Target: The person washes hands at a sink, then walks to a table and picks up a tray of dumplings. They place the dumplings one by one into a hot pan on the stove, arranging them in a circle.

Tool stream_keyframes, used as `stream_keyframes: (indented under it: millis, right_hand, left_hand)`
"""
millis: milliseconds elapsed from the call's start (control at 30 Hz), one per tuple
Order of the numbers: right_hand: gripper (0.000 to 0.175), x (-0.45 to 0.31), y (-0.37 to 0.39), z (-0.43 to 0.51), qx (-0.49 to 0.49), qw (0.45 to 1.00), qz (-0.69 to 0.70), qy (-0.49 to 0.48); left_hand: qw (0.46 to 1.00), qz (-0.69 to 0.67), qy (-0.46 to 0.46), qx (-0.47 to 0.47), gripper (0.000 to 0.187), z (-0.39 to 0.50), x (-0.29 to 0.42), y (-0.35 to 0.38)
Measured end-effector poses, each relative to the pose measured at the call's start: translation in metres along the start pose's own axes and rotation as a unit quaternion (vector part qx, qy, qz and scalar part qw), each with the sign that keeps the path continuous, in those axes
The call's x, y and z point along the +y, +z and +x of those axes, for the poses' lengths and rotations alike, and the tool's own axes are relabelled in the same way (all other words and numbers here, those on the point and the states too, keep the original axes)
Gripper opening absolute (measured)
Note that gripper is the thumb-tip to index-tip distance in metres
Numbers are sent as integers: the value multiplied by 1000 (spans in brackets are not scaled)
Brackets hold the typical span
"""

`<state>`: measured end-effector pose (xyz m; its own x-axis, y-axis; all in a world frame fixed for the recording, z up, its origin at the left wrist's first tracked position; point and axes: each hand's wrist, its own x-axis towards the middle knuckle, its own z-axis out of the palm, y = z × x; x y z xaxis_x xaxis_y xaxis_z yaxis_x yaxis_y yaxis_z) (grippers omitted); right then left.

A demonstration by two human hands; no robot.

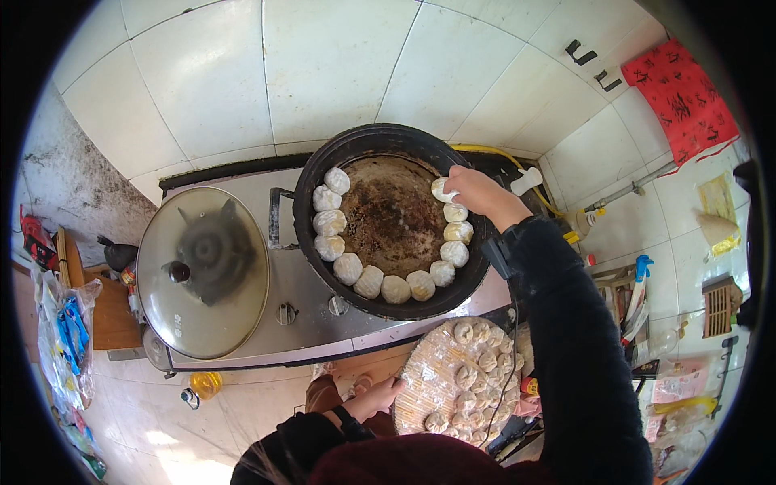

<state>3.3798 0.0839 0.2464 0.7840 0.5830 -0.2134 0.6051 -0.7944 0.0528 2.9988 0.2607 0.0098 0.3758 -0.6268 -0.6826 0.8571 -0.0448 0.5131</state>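
Observation:
A wide black pan (394, 309) sits on the gas stove, with white dough buns (395, 289) set side by side along its inner wall, down the left, across the near side and up the right. My right hand (476, 191) reaches in at the right and has its fingers on the uppermost bun (444, 189) of that side. My left hand (382, 397) grips the left edge of a round woven tray (418, 388) in front of the stove. Plastic film covers part of the tray, and many pleated buns (465, 376) lie on its right half.
A glass lid (227, 324) with a dark knob covers the left burner. The pan's handle (276, 218) points towards it. Behind the pan on the right run a yellow hose (488, 149) and a white object. An oil bottle (206, 385) stands on the floor.

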Motion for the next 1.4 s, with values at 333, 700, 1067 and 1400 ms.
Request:
stream_keyframes:
  millis: [333, 700, 1067, 1400]
  right_hand:
    - [37, -1, 14, 5, 4, 998, -42, -36]
    - [26, -52, -64, -54, 97, 988, 120, -18]
    - [19, -61, 56, -267, 158, 882, 312, 316]
    - [58, -82, 217, -263, -6, 955, 245, 167]
  left_hand:
    - [999, 34, 10, -12, 51, 0, -3, -2]
    - [998, 59, 26, -4, 50, -9, 6, -1]
    - [997, 74, -13, -9, 60, 1, 3, -8]
    - [997, 64, -31, -1, 53, -5, 3, -4]
